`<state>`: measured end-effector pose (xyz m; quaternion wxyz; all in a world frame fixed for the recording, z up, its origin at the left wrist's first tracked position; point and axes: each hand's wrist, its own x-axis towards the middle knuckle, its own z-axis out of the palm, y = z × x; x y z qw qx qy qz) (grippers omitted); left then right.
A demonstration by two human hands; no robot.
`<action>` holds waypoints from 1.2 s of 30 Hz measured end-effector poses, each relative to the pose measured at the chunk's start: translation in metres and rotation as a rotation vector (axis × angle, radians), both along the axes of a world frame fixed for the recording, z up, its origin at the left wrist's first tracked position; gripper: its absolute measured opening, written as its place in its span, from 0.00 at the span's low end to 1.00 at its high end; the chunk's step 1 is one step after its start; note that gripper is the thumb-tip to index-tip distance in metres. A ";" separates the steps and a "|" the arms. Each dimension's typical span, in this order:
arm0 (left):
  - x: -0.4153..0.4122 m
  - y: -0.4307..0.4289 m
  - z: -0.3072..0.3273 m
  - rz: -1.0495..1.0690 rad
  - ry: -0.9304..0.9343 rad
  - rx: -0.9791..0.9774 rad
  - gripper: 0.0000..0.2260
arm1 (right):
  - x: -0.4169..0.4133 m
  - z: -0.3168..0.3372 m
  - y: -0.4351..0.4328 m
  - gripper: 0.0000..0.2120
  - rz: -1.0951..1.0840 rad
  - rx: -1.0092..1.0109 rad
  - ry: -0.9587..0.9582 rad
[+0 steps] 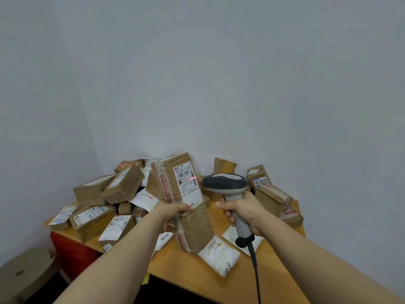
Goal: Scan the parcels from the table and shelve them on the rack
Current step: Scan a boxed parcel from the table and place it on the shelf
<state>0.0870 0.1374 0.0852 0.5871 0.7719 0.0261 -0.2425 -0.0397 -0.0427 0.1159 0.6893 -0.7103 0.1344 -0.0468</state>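
Note:
My left hand (173, 212) grips a long brown cardboard parcel (175, 178) by its middle and holds it upright above the table, with its white shipping label facing me. My right hand (245, 212) grips the handle of a grey barcode scanner (224, 184), whose head sits just right of the parcel. A red scan line shows on the label's right edge. The scanner's black cable hangs down toward the bottom of the view.
A wooden table (274, 270) in a white-walled corner carries a heap of several brown boxes (122, 185) and white mailer bags (221, 255). A red object (70, 249) sits under the table's left side. A cardboard piece (24, 275) lies at lower left.

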 end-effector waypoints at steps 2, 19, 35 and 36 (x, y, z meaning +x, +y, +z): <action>0.001 0.005 -0.001 0.010 0.005 0.004 0.29 | 0.000 0.001 0.002 0.10 0.011 0.001 -0.020; 0.005 0.021 -0.007 0.038 0.037 0.024 0.29 | -0.008 0.013 0.012 0.09 0.087 -0.062 -0.027; 0.004 0.038 -0.013 0.121 0.049 0.026 0.24 | -0.002 0.013 0.016 0.13 0.158 -0.049 -0.013; 0.004 0.038 -0.013 0.126 0.047 0.025 0.24 | 0.000 0.013 0.018 0.13 0.163 -0.047 -0.018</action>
